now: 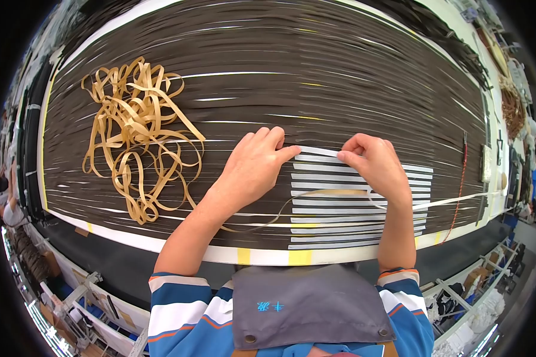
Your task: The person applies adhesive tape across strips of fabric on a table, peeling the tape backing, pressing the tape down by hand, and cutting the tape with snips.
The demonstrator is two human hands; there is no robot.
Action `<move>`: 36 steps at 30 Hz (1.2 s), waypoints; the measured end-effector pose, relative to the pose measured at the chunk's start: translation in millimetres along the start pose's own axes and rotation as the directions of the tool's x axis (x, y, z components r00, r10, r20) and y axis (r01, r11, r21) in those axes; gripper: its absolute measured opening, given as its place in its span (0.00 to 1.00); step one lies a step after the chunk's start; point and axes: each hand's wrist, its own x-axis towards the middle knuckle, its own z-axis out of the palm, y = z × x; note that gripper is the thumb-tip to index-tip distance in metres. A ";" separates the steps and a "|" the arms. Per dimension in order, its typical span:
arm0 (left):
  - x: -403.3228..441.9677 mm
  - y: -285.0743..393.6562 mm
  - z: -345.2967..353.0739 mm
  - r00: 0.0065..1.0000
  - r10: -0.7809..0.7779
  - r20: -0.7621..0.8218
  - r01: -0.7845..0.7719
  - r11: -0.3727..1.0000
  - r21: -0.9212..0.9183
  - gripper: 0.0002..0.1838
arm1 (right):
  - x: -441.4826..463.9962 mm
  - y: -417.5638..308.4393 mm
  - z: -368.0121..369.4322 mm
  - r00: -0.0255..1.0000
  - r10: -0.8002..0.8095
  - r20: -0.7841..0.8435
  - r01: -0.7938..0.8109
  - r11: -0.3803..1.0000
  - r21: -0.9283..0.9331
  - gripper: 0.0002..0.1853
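Dark narrow strips point(250, 89) lie side by side across the board. At the centre right, a row of white strips point(339, 211) lies over them. My left hand point(259, 160) has its thumb at the left end of the topmost white strip point(318, 151), its fingers bent together. My right hand point(372, 160) pinches the same strip farther right between thumb and forefinger. A thin tan and white ribbon point(333, 192) crosses the white strips below my hands and passes by my right wrist. Its left part runs under my left forearm.
A tangled heap of tan ribbon point(134, 128) lies on the left of the board. A red cord point(461, 178) hangs along the right side. The board's white near edge point(268, 256) carries yellow marks. Shelves with materials point(476, 279) stand at the lower right.
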 end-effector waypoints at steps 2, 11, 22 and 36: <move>0.0 -0.2 0.1 1.000 -0.004 0.003 0.004 1.000 -0.006 0.20 | -2.4 -1.0 -16.0 0.997 0.076 0.027 -0.076 0.997 -0.010 0.11; 1.1 1.4 -0.2 1.000 -0.023 0.016 0.024 1.000 -0.011 0.21 | -5.5 32.4 -31.3 0.977 0.205 0.058 -0.208 0.977 0.052 0.10; 1.4 0.6 1.4 1.000 0.018 -0.026 -0.018 1.000 0.008 0.18 | -2.3 31.3 -25.0 0.971 0.240 0.008 -0.240 0.968 0.073 0.10; 3.4 5.1 -3.0 1.000 -0.022 0.008 0.022 1.000 -0.016 0.20 | -1.2 27.1 -20.3 0.970 0.243 -0.030 -0.242 0.970 0.030 0.09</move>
